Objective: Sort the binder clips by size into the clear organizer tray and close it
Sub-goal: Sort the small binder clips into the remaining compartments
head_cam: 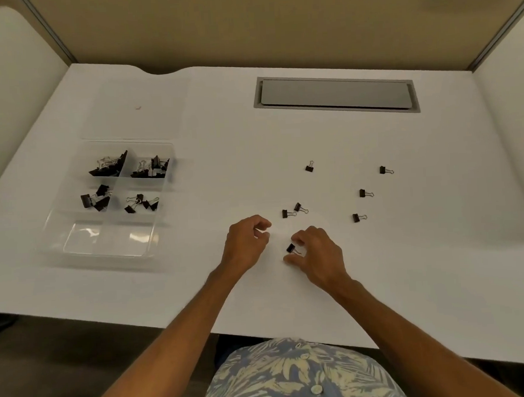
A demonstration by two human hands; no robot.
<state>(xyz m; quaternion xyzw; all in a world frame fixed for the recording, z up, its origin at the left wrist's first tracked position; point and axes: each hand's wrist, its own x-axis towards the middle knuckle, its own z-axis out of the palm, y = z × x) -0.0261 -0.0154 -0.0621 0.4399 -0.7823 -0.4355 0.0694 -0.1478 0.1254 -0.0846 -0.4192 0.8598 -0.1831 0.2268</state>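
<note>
The clear organizer tray (58,232) lies at the left of the white desk, and its clear lid (157,118) lies flat behind it. Four of its compartments hold black binder clips (108,167); the long front compartment holds none. Several small black clips lie loose right of centre, such as a pair (292,211) just beyond my hands. My right hand (318,254) curls over one small clip (290,248), which lies on the desk between thumb and forefinger, the thumb still apart from it. My left hand (246,243) rests beside it with its fingers curled closed; nothing shows in it.
A grey cable hatch (335,95) is set into the desk at the back. Tan partition walls stand behind and on both sides. More loose clips (365,193) are scattered further right. The desk's front edge runs just below my forearms.
</note>
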